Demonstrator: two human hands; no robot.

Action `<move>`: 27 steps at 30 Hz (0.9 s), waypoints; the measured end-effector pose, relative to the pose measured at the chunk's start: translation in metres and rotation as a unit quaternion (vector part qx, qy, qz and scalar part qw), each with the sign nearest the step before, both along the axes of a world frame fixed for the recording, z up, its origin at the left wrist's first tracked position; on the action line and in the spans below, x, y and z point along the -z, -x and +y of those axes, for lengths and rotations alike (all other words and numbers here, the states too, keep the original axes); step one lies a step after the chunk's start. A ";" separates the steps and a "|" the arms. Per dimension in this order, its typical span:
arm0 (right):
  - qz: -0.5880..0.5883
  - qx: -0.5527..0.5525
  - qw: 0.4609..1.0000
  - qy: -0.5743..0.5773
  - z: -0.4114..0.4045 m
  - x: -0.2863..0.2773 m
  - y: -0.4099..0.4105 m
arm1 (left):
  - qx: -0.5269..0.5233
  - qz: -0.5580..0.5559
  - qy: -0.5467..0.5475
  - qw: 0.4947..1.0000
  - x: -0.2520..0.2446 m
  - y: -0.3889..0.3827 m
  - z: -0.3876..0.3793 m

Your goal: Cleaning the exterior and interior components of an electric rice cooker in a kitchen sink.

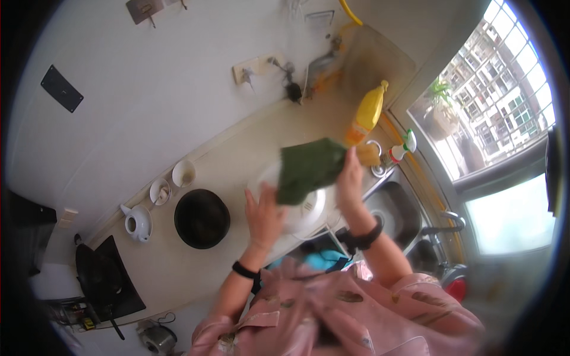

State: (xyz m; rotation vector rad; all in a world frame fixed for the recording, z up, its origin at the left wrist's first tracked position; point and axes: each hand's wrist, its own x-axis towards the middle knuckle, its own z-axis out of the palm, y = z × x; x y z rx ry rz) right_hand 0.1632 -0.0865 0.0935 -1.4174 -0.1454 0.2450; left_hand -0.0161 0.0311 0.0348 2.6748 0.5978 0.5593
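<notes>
A dark green cloth (309, 171) hangs from my right hand (349, 182), whose fingers grip its right edge near the sink. My left hand (266, 216) is beside the cloth's lower left corner with its fingers apart; it is blurred, and I see nothing held in it. Below the cloth, a white round appliance or lidded dish (307, 211) sits on the counter, partly covered by the cloth and too blurred to name exactly. A yellow bottle (368, 111) stands behind my right hand, close to a tan object (368, 154).
A black round pan (202, 218), white bowls (184, 173) and a white teapot (138, 223) stand on the counter to the left. A wok (95, 271) rests at far left. To the right are a spray bottle (398, 152), a steel sink (394, 209) and a faucet (452, 222).
</notes>
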 end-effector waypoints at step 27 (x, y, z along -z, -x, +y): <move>-0.113 0.065 0.973 0.188 -0.126 0.082 0.015 | 0.181 0.215 0.485 0.828 -0.010 -0.049 0.177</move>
